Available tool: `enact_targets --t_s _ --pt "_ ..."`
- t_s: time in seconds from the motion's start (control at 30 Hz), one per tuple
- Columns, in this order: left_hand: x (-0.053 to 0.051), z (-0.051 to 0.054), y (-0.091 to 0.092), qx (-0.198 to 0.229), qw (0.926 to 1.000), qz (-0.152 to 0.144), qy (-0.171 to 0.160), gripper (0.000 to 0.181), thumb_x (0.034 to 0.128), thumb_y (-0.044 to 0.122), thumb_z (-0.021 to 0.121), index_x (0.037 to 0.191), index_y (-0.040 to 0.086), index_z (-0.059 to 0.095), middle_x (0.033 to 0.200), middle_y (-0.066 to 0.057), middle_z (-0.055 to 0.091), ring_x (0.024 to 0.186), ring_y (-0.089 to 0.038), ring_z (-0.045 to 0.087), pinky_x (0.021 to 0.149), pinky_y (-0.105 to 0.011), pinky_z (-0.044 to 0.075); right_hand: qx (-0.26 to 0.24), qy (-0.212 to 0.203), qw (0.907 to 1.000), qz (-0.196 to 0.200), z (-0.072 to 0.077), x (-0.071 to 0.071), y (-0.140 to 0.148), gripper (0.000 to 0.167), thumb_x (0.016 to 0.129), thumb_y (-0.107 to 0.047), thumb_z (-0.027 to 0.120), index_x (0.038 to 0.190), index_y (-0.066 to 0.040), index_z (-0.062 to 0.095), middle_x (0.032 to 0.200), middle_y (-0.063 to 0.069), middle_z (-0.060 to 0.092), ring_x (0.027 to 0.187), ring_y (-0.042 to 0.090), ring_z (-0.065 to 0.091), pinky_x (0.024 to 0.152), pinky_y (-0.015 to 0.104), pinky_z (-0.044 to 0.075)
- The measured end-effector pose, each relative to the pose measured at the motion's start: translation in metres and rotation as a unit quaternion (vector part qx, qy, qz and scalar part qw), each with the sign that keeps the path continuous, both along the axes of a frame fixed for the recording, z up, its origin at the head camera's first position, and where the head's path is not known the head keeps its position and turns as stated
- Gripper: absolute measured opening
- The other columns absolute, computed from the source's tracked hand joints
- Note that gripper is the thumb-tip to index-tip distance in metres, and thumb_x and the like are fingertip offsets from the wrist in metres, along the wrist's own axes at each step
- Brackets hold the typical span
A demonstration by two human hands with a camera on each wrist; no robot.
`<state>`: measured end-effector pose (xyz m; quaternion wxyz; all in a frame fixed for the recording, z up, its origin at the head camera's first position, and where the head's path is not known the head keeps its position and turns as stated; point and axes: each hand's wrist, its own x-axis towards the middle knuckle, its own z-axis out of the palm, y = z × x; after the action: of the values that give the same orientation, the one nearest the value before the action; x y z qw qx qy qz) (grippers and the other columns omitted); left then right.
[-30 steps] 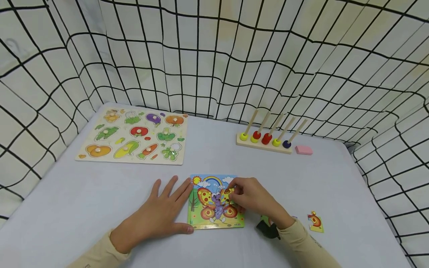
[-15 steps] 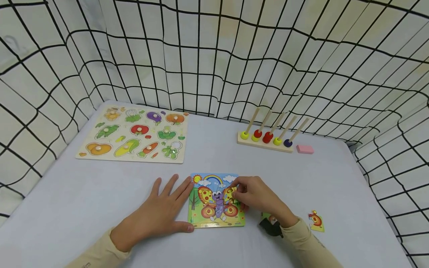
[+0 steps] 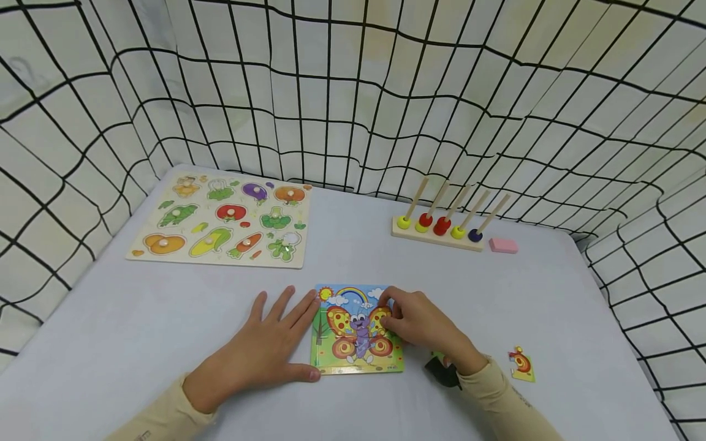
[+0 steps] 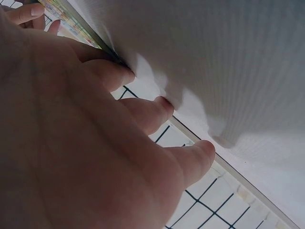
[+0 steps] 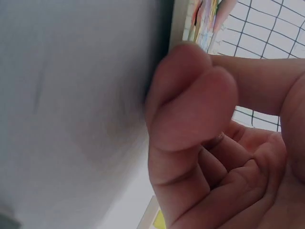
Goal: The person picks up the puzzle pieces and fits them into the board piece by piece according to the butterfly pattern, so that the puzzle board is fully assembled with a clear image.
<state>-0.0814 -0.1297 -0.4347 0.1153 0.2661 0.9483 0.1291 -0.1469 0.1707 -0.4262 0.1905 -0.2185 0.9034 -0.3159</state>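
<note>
A square butterfly puzzle board (image 3: pixel 358 361) lies flat on the white table. My left hand (image 3: pixel 265 349) has its fingers spread, with fingertips and thumb against the board's left edge; the left wrist view shows that hand (image 4: pixel 95 129) along the board's side. Over the board's right side, my right hand (image 3: pixel 421 321) holds thumb and index finger at the butterfly's upper right wing piece (image 3: pixel 378 318), partly covering it. Curled fingers of the right hand (image 5: pixel 214 129) hide their contact with the piece in the right wrist view.
A loose puzzle piece (image 3: pixel 521 365) lies at the right; another piece (image 3: pixel 438 354) is partly hidden beside the right wrist. A vegetable board (image 3: pixel 182 226) stands back left, a peg counter (image 3: pixel 436 241) and pink block (image 3: pixel 504 245) back right. Black netting surrounds the table.
The upper right wing piece has settled from a skewed position to lie in line with the picture, the right fingers shifting slightly over it. The left hand stays at the board's edge.
</note>
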Motion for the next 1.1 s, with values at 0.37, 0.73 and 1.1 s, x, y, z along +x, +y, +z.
enact_targets --t_s 0.37,0.73,1.1 --pt "-0.001 -0.001 0.0 0.005 1.0 0.001 -0.002 0.12 0.0842 0.077 0.074 0.169 0.004 0.03 0.176 -0.013 0.025 0.159 -0.051 0.016 0.116 -0.083 0.011 0.022 0.029 0.9993 -0.013 0.003 0.004 -0.003 0.022 0.1 -0.012 0.076 0.119 -0.005 0.068 0.07 -0.004 0.056 0.061 0.011 0.051 0.054 0.024 0.04" --pt "-0.001 -0.002 -0.001 0.008 1.0 0.0 0.001 0.119 0.085 0.076 0.074 0.168 0.003 0.031 0.176 -0.014 0.024 0.158 -0.052 0.016 0.115 -0.083 0.01 -0.06 0.042 0.9973 -0.002 0.006 0.012 0.005 0.008 0.105 -0.009 0.068 0.111 -0.004 0.071 0.084 -0.005 0.07 0.072 0.01 0.061 0.063 0.026 0.054" --pt "0.0 -0.003 -0.001 0.007 0.9999 -0.002 0.009 0.118 0.0849 0.076 0.074 0.168 0.003 0.031 0.176 -0.015 0.025 0.158 -0.052 0.018 0.115 -0.083 0.012 -0.068 0.031 0.9968 0.026 0.006 0.012 0.002 0.014 0.11 -0.014 0.061 0.106 -0.007 0.073 0.087 -0.003 0.07 0.076 0.011 0.06 0.067 0.026 0.053"
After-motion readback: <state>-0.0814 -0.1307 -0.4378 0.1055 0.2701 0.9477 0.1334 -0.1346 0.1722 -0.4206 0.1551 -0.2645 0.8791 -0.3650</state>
